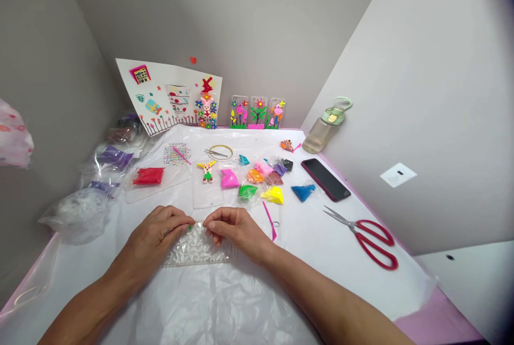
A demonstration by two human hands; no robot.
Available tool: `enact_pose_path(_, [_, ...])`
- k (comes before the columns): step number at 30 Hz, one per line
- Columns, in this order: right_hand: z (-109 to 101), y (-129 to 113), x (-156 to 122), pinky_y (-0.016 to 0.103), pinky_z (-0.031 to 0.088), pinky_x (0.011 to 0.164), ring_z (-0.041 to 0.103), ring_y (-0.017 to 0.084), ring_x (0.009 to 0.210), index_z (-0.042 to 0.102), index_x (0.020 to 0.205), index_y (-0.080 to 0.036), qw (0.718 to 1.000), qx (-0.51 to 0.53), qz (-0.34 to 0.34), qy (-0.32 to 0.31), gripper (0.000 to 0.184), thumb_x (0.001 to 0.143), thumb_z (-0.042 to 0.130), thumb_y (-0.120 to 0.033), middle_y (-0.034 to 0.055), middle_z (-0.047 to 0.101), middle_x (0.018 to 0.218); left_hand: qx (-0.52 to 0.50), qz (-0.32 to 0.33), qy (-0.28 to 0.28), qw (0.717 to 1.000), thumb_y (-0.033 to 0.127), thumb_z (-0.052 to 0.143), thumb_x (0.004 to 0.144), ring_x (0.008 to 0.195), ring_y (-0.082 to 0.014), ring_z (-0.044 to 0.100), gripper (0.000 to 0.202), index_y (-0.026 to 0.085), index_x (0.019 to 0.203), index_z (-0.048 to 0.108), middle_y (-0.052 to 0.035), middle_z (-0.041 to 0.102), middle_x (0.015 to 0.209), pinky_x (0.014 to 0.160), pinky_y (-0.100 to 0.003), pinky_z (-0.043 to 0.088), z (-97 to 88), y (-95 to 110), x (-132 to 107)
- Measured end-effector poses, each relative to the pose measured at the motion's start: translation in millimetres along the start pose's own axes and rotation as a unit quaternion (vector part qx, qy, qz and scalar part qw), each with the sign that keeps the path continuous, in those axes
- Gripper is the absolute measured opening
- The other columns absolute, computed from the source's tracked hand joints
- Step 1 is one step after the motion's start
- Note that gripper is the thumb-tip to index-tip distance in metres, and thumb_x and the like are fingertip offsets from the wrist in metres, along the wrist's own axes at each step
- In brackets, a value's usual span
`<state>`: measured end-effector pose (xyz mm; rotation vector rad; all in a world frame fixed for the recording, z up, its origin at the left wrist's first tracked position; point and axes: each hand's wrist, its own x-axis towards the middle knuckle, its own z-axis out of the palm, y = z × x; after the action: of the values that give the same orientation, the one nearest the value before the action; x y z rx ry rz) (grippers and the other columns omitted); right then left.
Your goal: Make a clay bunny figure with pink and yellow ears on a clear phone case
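Observation:
My left hand [166,229] is closed in a pinch, with a small green piece of clay [190,227] showing at its thumb and index finger. Just right of it, my right hand [228,228] has its thumb and index finger pressed together; whatever they hold is hidden. Both hands rest over a clear textured sheet [196,251] that lies flat, partly covered by them. Beyond the hands lies a clear phone case [208,195] bearing a clay rabbit [206,172]. Bags of green clay [247,191] and yellow clay [273,195] sit close behind my right hand.
Red-handled scissors [365,232], a phone [327,179] and a pink modelling tool [270,222] lie to the right. A water bottle [327,126] leans by the wall. Red clay [148,176] and plastic bags [86,214] are on the left. Decorated cases [259,112] stand at the back.

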<state>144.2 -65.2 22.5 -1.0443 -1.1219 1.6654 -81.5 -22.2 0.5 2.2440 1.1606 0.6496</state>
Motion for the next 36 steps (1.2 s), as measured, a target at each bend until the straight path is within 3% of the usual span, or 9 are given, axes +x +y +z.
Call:
enact_pose_path(5, [-1, 4, 2, 0.025, 0.046, 0.061, 0.056, 0.009, 0.057, 0.070, 0.084, -0.015, 1.000, 0.027, 0.003, -0.002, 0.042, 0.072, 0.081, -0.053, -0.0007, 0.066, 0.072, -0.007, -0.012, 0.014, 1.000, 0.044, 0.051, 0.097, 0.101, -0.0243, 0.065, 0.027, 0.032, 0.103, 0.074, -0.0017, 0.072, 0.103, 0.088, -0.035, 0.050, -0.9, 3, 0])
enact_pose_path(10, [0, 6, 3, 0.027, 0.049, 0.064, 0.061, 0.012, 0.060, 0.066, 0.080, -0.016, 0.999, 0.045, 0.007, 0.001, 0.042, 0.065, 0.087, -0.049, -0.0005, 0.068, 0.069, -0.052, -0.035, 0.064, 0.996, 0.048, 0.056, 0.095, 0.105, -0.0246, 0.065, 0.024, 0.031, 0.106, 0.069, -0.0014, 0.070, 0.109, 0.091, -0.034, 0.049, -0.4, 21, -4])
enact_pose_path(17, [3, 3, 2, 0.024, 0.044, 0.061, 0.057, 0.010, 0.056, 0.067, 0.075, -0.016, 0.999, 0.038, -0.005, 0.026, 0.041, 0.063, 0.089, -0.047, -0.0032, 0.064, 0.065, -0.054, 0.047, 0.045, 0.996, 0.039, 0.062, 0.094, 0.098, -0.0227, 0.066, 0.016, 0.030, 0.107, 0.065, -0.0007, 0.070, 0.101, 0.087, -0.033, 0.052, 12.9, 36, -8])
enact_pose_path(23, [6, 4, 1, 0.024, 0.046, 0.061, 0.058, 0.010, 0.057, 0.065, 0.073, -0.015, 0.999, 0.032, -0.005, 0.028, 0.042, 0.063, 0.089, -0.048, -0.0026, 0.065, 0.063, -0.011, 0.118, 0.076, 0.990, 0.026, 0.056, 0.097, 0.092, -0.0196, 0.067, 0.005, 0.027, 0.099, 0.060, 0.0020, 0.070, 0.091, 0.114, -0.044, 0.039, 18.6, 34, -7])
enact_pose_path(26, [7, 5, 2, 0.024, 0.046, 0.060, 0.058, 0.010, 0.056, 0.064, 0.073, -0.015, 0.999, 0.032, -0.006, 0.029, 0.043, 0.063, 0.089, -0.049, -0.0029, 0.065, 0.061, 0.006, 0.139, 0.087, 0.986, 0.020, 0.055, 0.095, 0.087, -0.0171, 0.066, 0.008, 0.026, 0.098, 0.058, 0.0037, 0.067, 0.087, 0.117, -0.046, 0.036, 20.6, 35, -7])
enact_pose_path(31, [8, 10, 5, 0.024, 0.046, 0.058, 0.058, 0.010, 0.055, 0.062, 0.073, -0.016, 0.999, 0.032, -0.014, 0.022, 0.045, 0.062, 0.089, -0.050, -0.0033, 0.063, 0.061, 0.026, 0.133, 0.116, 0.984, 0.016, 0.053, 0.089, 0.073, -0.0154, 0.061, 0.009, 0.024, 0.088, 0.056, 0.0043, 0.060, 0.076, 0.113, -0.049, 0.041, 23.7, 38, -5])
enact_pose_path(36, [8, 4, -1, 0.023, 0.047, 0.060, 0.057, 0.009, 0.057, 0.064, 0.078, -0.016, 0.999, 0.040, -0.016, -0.017, 0.041, 0.063, 0.090, -0.043, -0.0041, 0.063, 0.064, 0.020, 0.095, 0.125, 0.987, 0.020, 0.052, 0.088, 0.075, -0.0167, 0.064, 0.008, 0.025, 0.084, 0.056, 0.0042, 0.062, 0.075, 0.111, -0.046, 0.044, 18.2, 40, -5])
